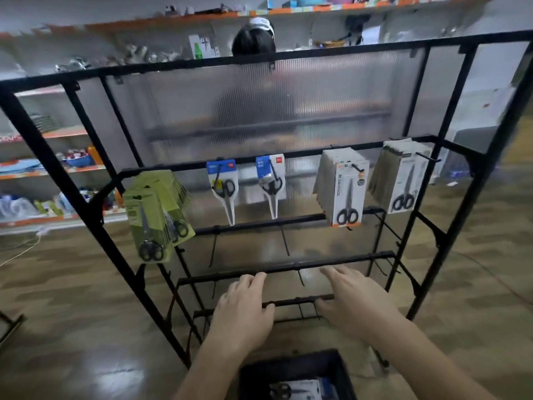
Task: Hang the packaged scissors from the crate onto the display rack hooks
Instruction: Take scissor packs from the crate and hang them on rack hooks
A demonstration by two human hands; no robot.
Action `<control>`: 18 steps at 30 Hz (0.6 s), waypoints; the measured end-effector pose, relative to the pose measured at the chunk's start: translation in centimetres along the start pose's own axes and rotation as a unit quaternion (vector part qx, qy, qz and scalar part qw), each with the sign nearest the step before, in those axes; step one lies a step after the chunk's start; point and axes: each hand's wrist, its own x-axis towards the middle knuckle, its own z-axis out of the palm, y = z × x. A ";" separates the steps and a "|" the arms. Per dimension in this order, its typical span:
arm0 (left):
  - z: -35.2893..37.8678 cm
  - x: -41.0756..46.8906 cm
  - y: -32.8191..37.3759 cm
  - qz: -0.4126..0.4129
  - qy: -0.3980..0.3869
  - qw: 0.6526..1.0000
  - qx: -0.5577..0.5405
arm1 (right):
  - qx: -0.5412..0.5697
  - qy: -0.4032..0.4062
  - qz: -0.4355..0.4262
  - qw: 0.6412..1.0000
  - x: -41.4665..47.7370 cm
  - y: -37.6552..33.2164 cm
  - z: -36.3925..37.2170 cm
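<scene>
Hands hover before the lower bars of the display rack [288, 265]: left hand [242, 310] and right hand [352, 301] side by side, fingers straight, loosely spread, holding nothing. Below the rack, the black crate [317, 363] holds packaged scissors [294, 389]. On the rack's top row hang green packs [153, 220], blue-carded packs [223, 186] and grey packs [344, 192].

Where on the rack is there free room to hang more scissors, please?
Free: the bare hooks on the lower bars, under the blue packs and above the crate. Crowded: the top bar, with green packs left and grey stacks right.
</scene>
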 end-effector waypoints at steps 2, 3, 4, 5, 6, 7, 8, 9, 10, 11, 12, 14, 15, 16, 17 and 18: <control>0.2 -0.8 -0.4 -0.002 -0.004 1.000 -0.001 | 0.004 -0.005 -0.008 1.000 -0.6 -0.2 0.2; 0.3 -1.2 -0.4 -0.002 -0.005 1.000 0.007 | 0.009 -0.010 -0.011 1.000 -0.9 -0.2 0.3; 0.4 -1.3 -0.5 0.000 -0.003 1.000 0.016 | 0.012 -0.017 -0.014 1.000 -1.1 0.2 0.4; 0.6 -1.6 -0.5 -0.003 -0.002 1.000 0.023 | 0.010 -0.028 -0.015 0.999 -1.4 0.6 0.5; 0.8 -1.9 -0.3 -0.008 0.001 1.000 0.025 | 0.008 -0.035 -0.015 0.999 -1.6 1.3 0.6; 1.0 -2.3 0.0 -0.013 0.005 1.000 0.025 | 0.010 -0.035 -0.013 0.999 -1.7 2.0 0.8; 1.2 -2.6 0.3 -0.015 0.007 1.000 0.026 | 0.014 -0.035 -0.008 0.999 -1.9 2.8 1.1; 1.5 -2.9 0.5 -0.017 0.007 0.999 0.028 | 0.019 -0.038 0.000 0.999 -2.1 3.5 1.4; 1.9 -3.2 0.7 -0.019 0.004 0.999 0.032 | 0.023 -0.045 0.008 0.999 -2.2 4.2 2.0; 2.4 -3.6 0.9 -0.023 0.001 0.999 0.035 | 0.025 -0.055 0.017 0.998 -2.4 4.8 2.7; 3.1 -4.0 0.9 -0.028 -0.002 0.999 0.038 | 0.027 -0.065 0.024 0.997 -2.6 5.3 3.5; 4.5 -4.8 0.9 -0.036 -0.016 0.998 0.040 | 0.028 -0.085 0.036 0.995 -3.1 6.1 5.1; 5.2 -5.3 0.8 -0.037 -0.023 0.998 0.042 | 0.027 -0.094 0.041 0.994 -3.4 6.3 5.8; 5.8 -5.6 0.6 -0.037 -0.031 0.998 0.046 | 0.028 -0.101 0.045 0.993 -3.5 6.4 6.4; 6.5 -5.9 0.2 -0.035 -0.041 0.997 0.048 | 0.030 -0.107 0.050 0.993 -3.6 6.3 6.9; 7.0 -6.0 -0.1 -0.035 -0.053 0.997 0.048 | 0.031 -0.112 0.056 0.992 -3.4 6.2 7.4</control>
